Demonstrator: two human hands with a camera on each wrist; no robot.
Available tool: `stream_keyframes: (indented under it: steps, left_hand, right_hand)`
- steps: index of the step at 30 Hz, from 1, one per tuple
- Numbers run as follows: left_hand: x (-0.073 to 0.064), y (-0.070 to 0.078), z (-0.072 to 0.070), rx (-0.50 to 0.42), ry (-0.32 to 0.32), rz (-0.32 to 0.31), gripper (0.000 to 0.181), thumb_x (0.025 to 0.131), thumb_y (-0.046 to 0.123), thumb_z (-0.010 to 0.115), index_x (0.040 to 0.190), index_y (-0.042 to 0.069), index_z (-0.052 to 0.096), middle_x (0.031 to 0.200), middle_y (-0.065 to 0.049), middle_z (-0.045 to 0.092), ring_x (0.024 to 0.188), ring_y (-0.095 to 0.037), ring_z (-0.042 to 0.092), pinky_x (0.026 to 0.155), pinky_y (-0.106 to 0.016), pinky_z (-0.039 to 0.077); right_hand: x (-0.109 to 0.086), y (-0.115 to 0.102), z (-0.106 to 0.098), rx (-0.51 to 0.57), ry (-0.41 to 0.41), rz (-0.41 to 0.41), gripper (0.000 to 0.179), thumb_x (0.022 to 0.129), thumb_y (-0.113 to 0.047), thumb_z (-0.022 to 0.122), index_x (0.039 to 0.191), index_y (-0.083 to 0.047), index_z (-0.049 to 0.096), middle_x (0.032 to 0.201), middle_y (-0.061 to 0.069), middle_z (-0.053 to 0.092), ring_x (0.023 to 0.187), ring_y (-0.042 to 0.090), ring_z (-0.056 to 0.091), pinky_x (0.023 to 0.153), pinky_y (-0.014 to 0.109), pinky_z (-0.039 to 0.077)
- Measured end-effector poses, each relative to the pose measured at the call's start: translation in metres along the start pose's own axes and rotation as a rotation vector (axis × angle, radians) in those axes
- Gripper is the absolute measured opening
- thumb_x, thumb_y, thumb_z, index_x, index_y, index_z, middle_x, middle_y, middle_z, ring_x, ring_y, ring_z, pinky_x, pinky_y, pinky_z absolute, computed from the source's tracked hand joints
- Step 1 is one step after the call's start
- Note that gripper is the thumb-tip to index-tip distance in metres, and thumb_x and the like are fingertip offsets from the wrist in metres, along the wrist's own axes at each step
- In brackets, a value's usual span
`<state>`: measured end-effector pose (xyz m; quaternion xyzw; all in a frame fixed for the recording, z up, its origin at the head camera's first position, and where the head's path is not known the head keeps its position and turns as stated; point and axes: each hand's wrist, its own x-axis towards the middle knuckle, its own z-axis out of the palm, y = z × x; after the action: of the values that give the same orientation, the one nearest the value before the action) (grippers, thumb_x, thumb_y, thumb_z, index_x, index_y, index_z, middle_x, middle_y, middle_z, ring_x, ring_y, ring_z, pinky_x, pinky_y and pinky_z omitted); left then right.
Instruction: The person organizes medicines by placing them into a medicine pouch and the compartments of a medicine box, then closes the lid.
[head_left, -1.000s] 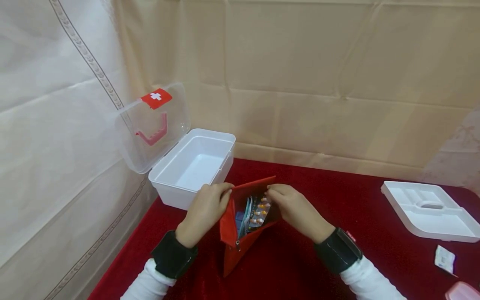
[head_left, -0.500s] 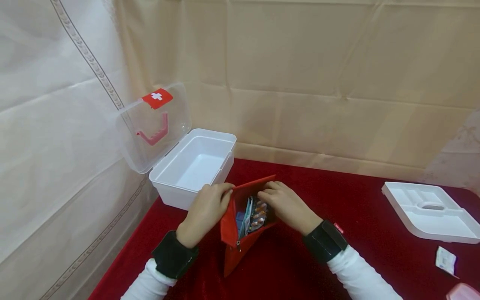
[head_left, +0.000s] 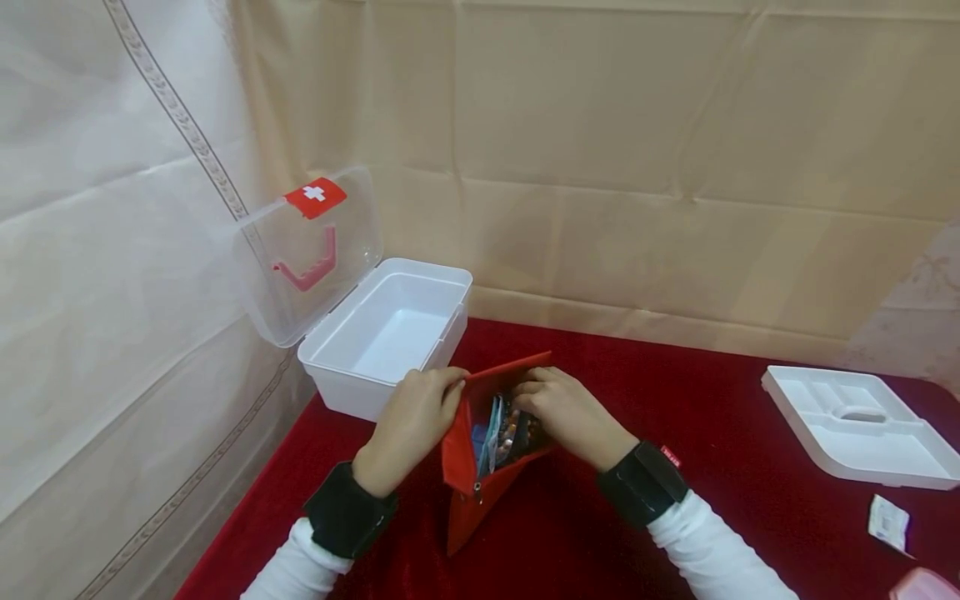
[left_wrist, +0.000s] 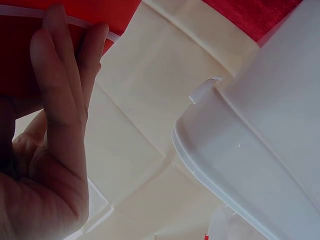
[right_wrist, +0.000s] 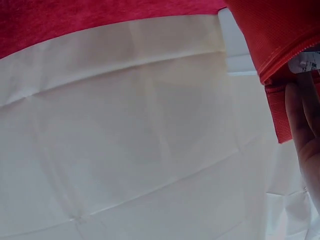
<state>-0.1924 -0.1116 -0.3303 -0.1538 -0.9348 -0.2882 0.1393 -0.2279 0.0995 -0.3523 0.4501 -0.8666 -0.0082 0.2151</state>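
A red-orange zip pouch [head_left: 468, 518] stands with its mouth open in the head view, its zipper pull at the near corner. My left hand [head_left: 417, 417] grips the pouch's left edge between thumb and fingers. My right hand [head_left: 567, 414] reaches into the mouth from the right, its fingertips at the top of a blister pack [head_left: 507, 433] of capsules; the tips are partly hidden. Beside that pack, a light blue packet [head_left: 492, 433] and a blue item [head_left: 477, 439] sit inside the pouch. In the right wrist view, the silvery pack [right_wrist: 306, 61] shows just above my fingers.
Behind the left hand stands a white first-aid box [head_left: 352, 390] with its clear lid [head_left: 300, 242] raised. A white compartment tray [head_left: 862, 446] lies at the right. Nearer are a small white packet [head_left: 889, 522] and a pink object [head_left: 924, 586] cut off by the frame.
My right hand has moved left and deeper into the pouch, and the blister pack has shifted left and become more covered. The left hand keeps its hold in place.
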Motion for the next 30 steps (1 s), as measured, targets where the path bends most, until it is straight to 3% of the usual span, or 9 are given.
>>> stream_keyframes:
  steps: [8, 14, 16, 20, 25, 27, 30]
  left_hand:
    - [0.0, 0.0, 0.0, -0.003, -0.006, 0.003, 0.02, 0.088, 0.016, 0.059, 0.105, 0.01, 0.068, 0.079, -0.002, 0.067, 0.053, -0.005, 0.05, 0.05, -0.016, 0.044]
    - [0.0, 0.0, 0.0, -0.007, -0.017, -0.005, 0.022, 0.088, 0.016, 0.059, 0.107, 0.01, 0.067, 0.079, -0.003, 0.067, 0.052, -0.005, 0.049, 0.049, -0.015, 0.043]
    - [0.0, 0.001, 0.0, -0.011, -0.021, -0.011, 0.022, 0.088, 0.017, 0.059, 0.107, 0.01, 0.067, 0.08, -0.003, 0.068, 0.052, -0.005, 0.05, 0.049, -0.015, 0.044]
    - [0.0, 0.001, -0.001, -0.018, -0.026, -0.015, 0.022, 0.088, 0.017, 0.059, 0.107, 0.01, 0.067, 0.082, -0.004, 0.068, 0.053, -0.005, 0.051, 0.05, -0.015, 0.046]
    - [0.001, 0.001, -0.001, -0.011, -0.019, -0.018, 0.022, 0.088, 0.016, 0.059, 0.107, 0.01, 0.067, 0.081, -0.004, 0.068, 0.053, -0.004, 0.052, 0.05, -0.015, 0.046]
    - [0.0, 0.0, -0.001, -0.012, -0.02, -0.02, 0.022, 0.088, 0.016, 0.059, 0.107, 0.009, 0.067, 0.081, -0.005, 0.068, 0.052, -0.004, 0.051, 0.049, -0.015, 0.045]
    - [0.0, 0.0, 0.0, -0.018, -0.027, -0.027, 0.022, 0.088, 0.016, 0.06, 0.107, 0.009, 0.067, 0.08, -0.005, 0.068, 0.052, -0.004, 0.052, 0.048, -0.015, 0.045]
  right_hand:
    - [0.0, -0.001, 0.008, 0.015, -0.001, -0.031, 0.025, 0.068, -0.01, 0.078, 0.091, -0.016, 0.073, 0.096, -0.002, 0.069, 0.095, 0.016, 0.058, 0.088, 0.03, 0.048]
    - [-0.003, -0.003, 0.005, 0.104, -0.033, 0.06, 0.047, 0.066, -0.012, 0.08, 0.111, -0.018, 0.067, 0.112, 0.0, 0.065, 0.107, 0.017, 0.058, 0.096, 0.034, 0.045]
    - [-0.005, -0.002, 0.003, 0.118, 0.011, 0.085, 0.045, 0.069, -0.008, 0.077, 0.112, -0.017, 0.066, 0.111, 0.0, 0.065, 0.106, 0.016, 0.058, 0.095, 0.034, 0.046]
    - [-0.012, 0.005, 0.0, 0.117, 0.183, 0.118, 0.031, 0.074, 0.0, 0.068, 0.103, -0.013, 0.068, 0.099, 0.0, 0.068, 0.093, 0.014, 0.062, 0.082, 0.032, 0.051]
    - [-0.023, 0.02, 0.0, 0.152, 0.336, 0.268, 0.022, 0.077, 0.002, 0.06, 0.093, -0.011, 0.067, 0.088, 0.002, 0.068, 0.077, 0.014, 0.062, 0.065, 0.031, 0.052]
    - [-0.026, 0.027, 0.005, 0.171, 0.329, 0.352, 0.021, 0.079, 0.001, 0.056, 0.093, -0.011, 0.066, 0.088, 0.004, 0.068, 0.076, 0.015, 0.062, 0.063, 0.032, 0.052]
    - [-0.029, 0.038, 0.018, 0.214, 0.229, 0.455, 0.021, 0.083, 0.0, 0.053, 0.096, -0.01, 0.066, 0.09, 0.006, 0.067, 0.078, 0.017, 0.062, 0.064, 0.034, 0.052]
